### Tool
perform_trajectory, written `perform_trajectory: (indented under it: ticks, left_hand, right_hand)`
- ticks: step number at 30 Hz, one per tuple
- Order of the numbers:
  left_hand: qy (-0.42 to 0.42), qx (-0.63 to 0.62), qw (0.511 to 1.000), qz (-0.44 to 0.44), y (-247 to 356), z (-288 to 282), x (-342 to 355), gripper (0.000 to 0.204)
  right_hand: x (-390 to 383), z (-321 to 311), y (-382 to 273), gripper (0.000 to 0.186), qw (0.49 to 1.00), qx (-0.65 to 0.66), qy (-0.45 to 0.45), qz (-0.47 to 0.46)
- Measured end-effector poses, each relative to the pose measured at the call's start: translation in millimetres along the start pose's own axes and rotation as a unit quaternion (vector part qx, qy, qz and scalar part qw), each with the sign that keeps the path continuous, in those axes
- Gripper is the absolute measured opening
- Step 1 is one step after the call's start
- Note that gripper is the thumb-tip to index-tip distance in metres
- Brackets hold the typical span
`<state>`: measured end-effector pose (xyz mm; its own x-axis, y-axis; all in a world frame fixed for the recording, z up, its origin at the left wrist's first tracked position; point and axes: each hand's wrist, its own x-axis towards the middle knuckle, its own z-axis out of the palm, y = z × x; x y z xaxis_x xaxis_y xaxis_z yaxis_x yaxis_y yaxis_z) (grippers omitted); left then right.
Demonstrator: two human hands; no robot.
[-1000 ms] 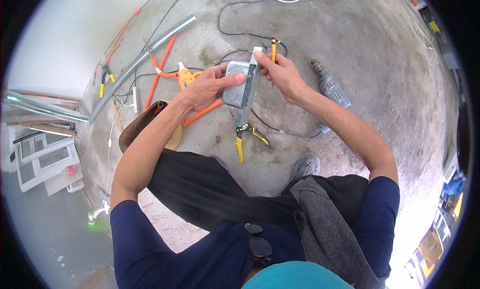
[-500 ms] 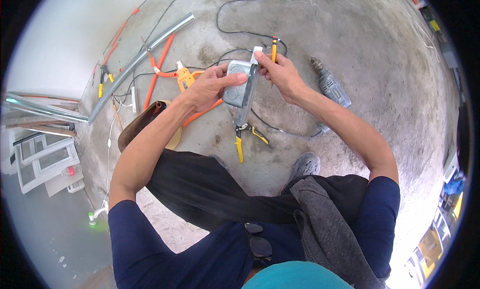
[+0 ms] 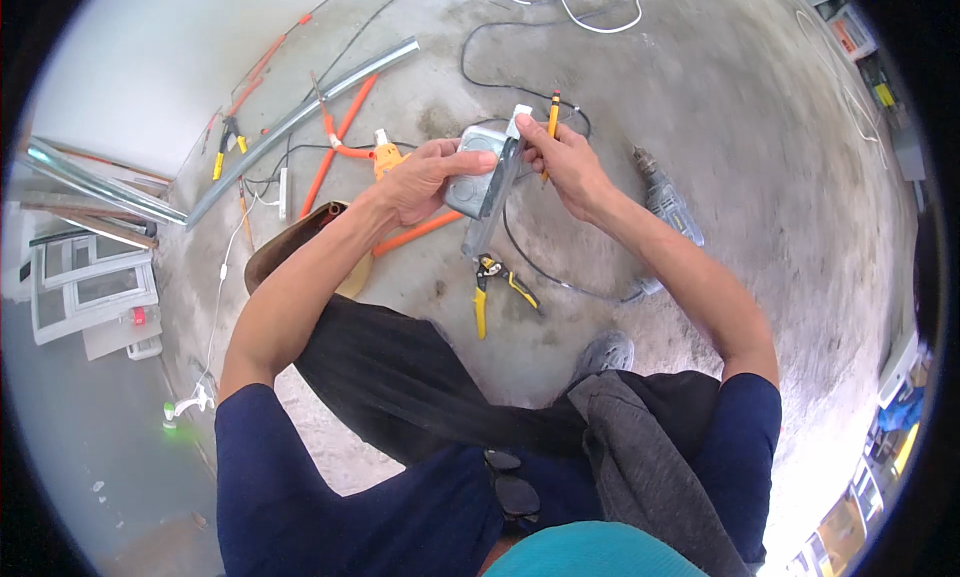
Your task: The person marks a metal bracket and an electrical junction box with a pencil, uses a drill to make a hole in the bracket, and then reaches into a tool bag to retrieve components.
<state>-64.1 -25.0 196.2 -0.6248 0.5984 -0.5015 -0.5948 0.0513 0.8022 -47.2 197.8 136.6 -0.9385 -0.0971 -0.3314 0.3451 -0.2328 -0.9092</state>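
Observation:
A grey metal electrical box (image 3: 472,189) with rounded corners is in my left hand (image 3: 420,182), whose thumb presses on its face. Against the box's right side lies a short metal strip (image 3: 483,232), slanting down to the left. My right hand (image 3: 568,167) pinches the strip's upper end between thumb and fingers. A yellow pencil (image 3: 554,112) is tucked in the same hand, pointing up past the knuckles. Both hands are closed, held in front of me above the floor.
Yellow-handled snips (image 3: 490,277) lie on the concrete below my hands. A grey drill (image 3: 668,205) lies to the right. Left are an orange heat gun (image 3: 386,155), orange conduit (image 3: 340,142), a long metal channel (image 3: 300,127) and a hat (image 3: 290,247). Black cable (image 3: 465,62) winds across the floor.
The view has shifted slightly, so the floor things sit a little lower and to the right. The strip's lower end now appears apart from the snips. Both hands keep their holds.

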Motion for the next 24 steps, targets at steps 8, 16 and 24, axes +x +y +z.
perform_trajectory:
  ticks: [8, 16, 24]
  left_hand:
    - [0.023, -0.013, 0.999, 0.037, 10.5, -0.4, -8.5, 0.042]
    - [0.066, 0.045, 0.996, 0.048, 2.4, -44.3, 1.4, 0.040]
    - [0.044, 0.000, 0.999, -0.007, -26.0, -56.6, 1.4, 0.031]
  right_hand:
    - [4.9, 7.2, -15.3, 0.055, 0.999, 0.021, 0.044, -0.018]
    - [-89.4, -13.9, -82.3, 0.030, 0.859, -0.035, -0.478, -0.182]
    - [-210.7, 68.8, -82.4, 0.054, 0.641, 0.060, -0.754, -0.132]
